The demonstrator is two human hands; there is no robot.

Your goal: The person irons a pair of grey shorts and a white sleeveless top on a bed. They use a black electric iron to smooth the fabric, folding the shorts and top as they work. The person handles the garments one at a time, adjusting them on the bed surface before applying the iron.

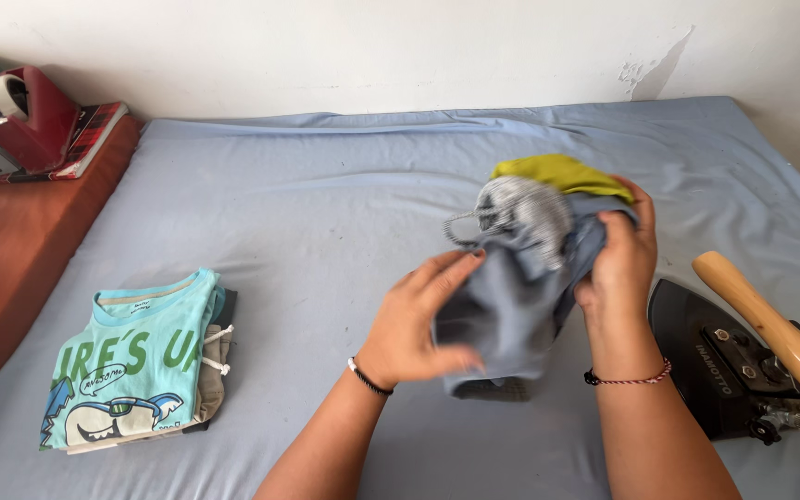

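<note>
Grey garment (511, 306), with striped and olive parts, hangs above the blue sheet (326, 204), left of the iron (724, 361). Left hand (414, 319) and right hand (622, 259) each clutch its cloth. Dangling fabric could brush the iron, perhaps hot. Cracked white wall (418, 46) behind.

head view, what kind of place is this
Likely a home ironing spot: a padded surface under a blue sheet, a heavy iron with a wooden handle, and a stack of folded clothes.
</note>
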